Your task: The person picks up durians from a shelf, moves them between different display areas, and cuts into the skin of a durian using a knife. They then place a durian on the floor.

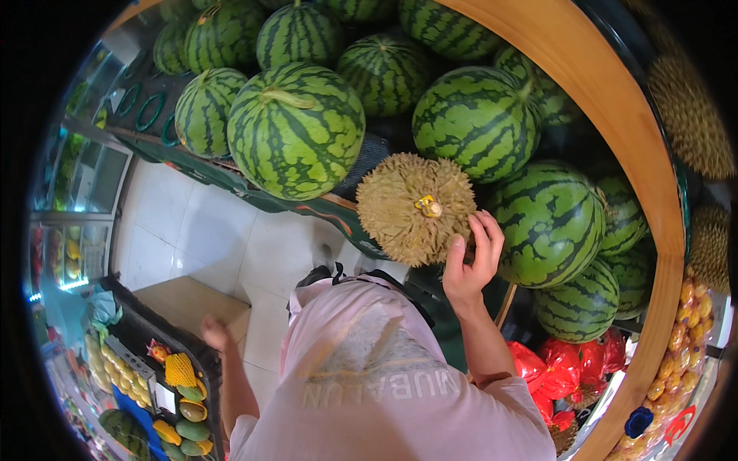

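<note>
A spiky brown durian (416, 209) sits at the front edge of the dark display surface (371, 156), its stem, with a yellow tag (423, 201) beside it, facing up. The right hand (473, 257) is at its near right side, thumb and fingers bent and spread fairly wide, the tips at the spiny rind. This is no full wrap; the sharp spines probably explain so light a touch.

Around the durian lie striped watermelons: one (296, 131) to its left, one (478, 123) behind and one (552, 223) to its right. They seem packed close so that the round fruit prop one another, and a curved wooden rim (615, 100) likely keeps the far side from rolling off.

The left hand (215, 332) is low, well apart from the durian, nearest a cardboard sheet (192, 303) on the tiled floor (196, 223). It is blurred, so I cannot tell its grip. Beyond it, fruit in yellow foam nets (181, 370) lies on another stand, the netting presumably there against bruises.
</note>
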`<state>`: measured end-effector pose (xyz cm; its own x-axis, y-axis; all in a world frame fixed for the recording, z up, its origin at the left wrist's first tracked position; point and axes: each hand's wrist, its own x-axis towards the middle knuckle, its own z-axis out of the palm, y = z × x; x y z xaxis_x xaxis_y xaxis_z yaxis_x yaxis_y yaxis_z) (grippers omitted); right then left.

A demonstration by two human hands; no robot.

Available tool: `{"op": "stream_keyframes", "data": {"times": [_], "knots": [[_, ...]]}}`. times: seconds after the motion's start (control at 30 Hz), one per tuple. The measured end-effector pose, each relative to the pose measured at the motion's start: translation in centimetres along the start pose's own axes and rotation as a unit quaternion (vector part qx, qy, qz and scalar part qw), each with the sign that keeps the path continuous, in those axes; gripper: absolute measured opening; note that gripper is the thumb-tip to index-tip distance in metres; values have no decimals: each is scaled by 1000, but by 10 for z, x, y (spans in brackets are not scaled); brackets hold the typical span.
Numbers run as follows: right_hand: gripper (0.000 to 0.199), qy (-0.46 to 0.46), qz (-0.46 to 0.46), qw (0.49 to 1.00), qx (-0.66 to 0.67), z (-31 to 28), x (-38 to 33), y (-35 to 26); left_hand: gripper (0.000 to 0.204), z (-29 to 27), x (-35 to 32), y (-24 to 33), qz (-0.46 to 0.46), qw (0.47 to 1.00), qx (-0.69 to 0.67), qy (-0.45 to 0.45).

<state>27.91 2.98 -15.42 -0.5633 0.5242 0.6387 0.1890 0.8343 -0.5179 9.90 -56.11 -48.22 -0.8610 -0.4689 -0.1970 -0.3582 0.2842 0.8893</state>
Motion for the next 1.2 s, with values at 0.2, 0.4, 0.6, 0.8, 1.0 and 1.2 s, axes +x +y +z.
{"op": "stream_keyframes", "data": {"times": [0.2,0.4,0.6,0.8,1.0,1.2], "knots": [[33,48,147,988,29,-9,-34,15,27,215,-172,230,31,879,-31,-475],[40,94,259,951,143,-4,-32,16,47,295,-235,325,-109,837,-164,-511],[35,98,323,922,187,11,-30,28,50,329,-241,357,-255,704,-271,-605],[30,135,311,914,223,28,-33,33,58,327,-246,374,-292,683,-247,-622],[27,175,385,866,267,45,-31,32,58,328,-243,384,-333,641,-220,-656],[22,213,386,870,220,46,-20,31,58,331,-252,390,-341,634,-218,-659]]}}
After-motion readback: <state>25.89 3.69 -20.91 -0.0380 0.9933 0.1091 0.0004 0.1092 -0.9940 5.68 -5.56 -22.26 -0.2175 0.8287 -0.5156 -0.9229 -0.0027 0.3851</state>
